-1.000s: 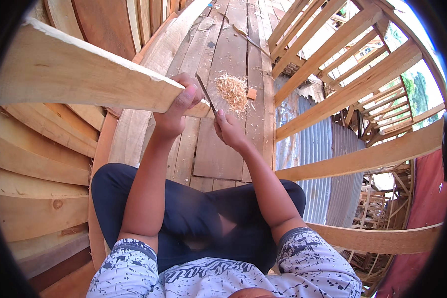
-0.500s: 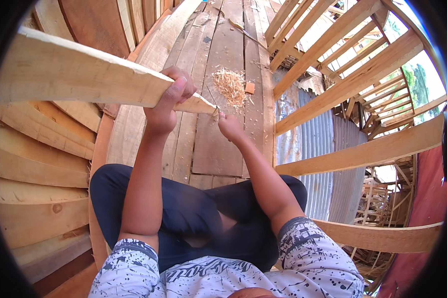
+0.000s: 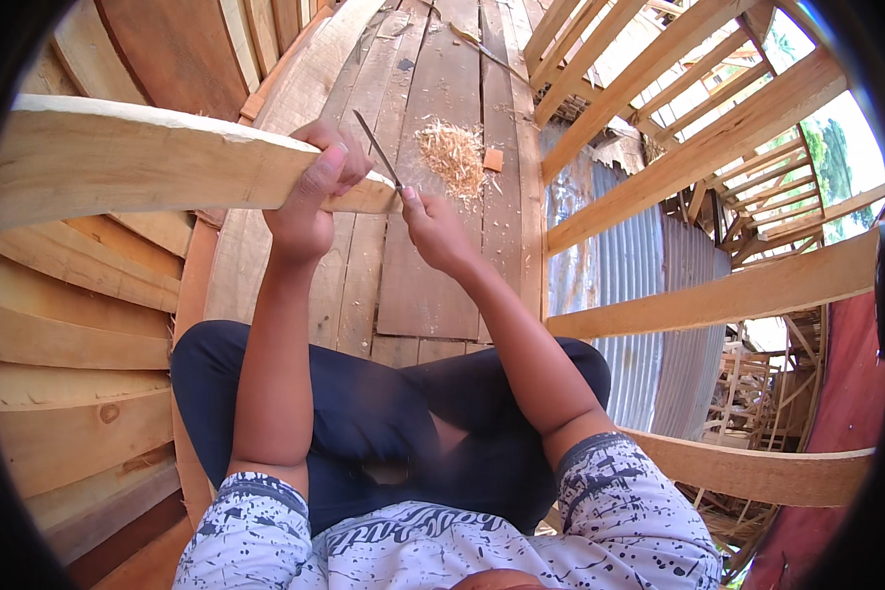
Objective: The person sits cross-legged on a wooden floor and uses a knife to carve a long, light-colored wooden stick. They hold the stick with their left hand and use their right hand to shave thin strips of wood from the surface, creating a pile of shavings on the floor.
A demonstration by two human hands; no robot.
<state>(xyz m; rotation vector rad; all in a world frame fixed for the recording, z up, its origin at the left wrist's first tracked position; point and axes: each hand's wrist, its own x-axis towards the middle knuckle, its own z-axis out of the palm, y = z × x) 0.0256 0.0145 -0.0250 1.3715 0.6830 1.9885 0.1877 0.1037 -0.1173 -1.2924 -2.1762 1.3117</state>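
A long pale wooden plank [image 3: 157,162] reaches in from the left and narrows to a tapered end in front of me. My left hand [image 3: 310,192] is closed around it near that end, thumb on top. In my right hand [image 3: 435,226], just right of the tip, is a knife [image 3: 377,146] with a thin dark blade. The blade slants up and to the left, beside the plank's far edge; whether it touches the wood I cannot tell. My fingers hide the handle.
A heap of wood shavings [image 3: 452,157] and a small orange-brown block [image 3: 494,159] lie on the plank floor [image 3: 428,285] ahead. Slatted railing [image 3: 708,305] runs along the right, above corrugated metal sheets [image 3: 629,265]. Stacked boards [image 3: 79,354] line the left. My crossed legs [image 3: 364,393] are below.
My right hand has moved slightly up and left, and the blade now points up along the plank's end. My left hand and the plank have shifted slightly left.
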